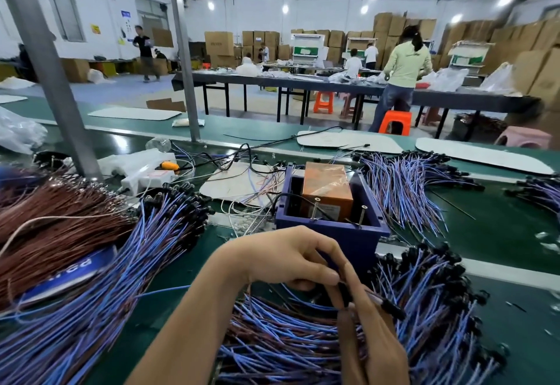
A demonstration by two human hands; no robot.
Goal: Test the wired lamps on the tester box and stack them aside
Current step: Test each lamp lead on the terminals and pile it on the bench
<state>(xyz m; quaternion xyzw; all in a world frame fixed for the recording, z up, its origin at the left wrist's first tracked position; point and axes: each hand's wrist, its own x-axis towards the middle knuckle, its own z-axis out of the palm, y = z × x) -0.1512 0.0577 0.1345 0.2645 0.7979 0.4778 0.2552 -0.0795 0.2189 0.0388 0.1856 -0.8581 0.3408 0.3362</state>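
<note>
The tester box is a dark blue open box with an orange block inside and two upright screws near its front wall. Just in front of it, my left hand curls its fingers around wire ends. My right hand pinches a wired lamp with a black holder, above a heap of blue and brown wired lamps. A second heap of wired lamps fans out to the left, and a bundle of brown wires lies beyond it.
More wired lamps lie behind the box on the green conveyor belt. A white power strip, loose cables and grey metal posts stand at the left. People work at a long table across the hall.
</note>
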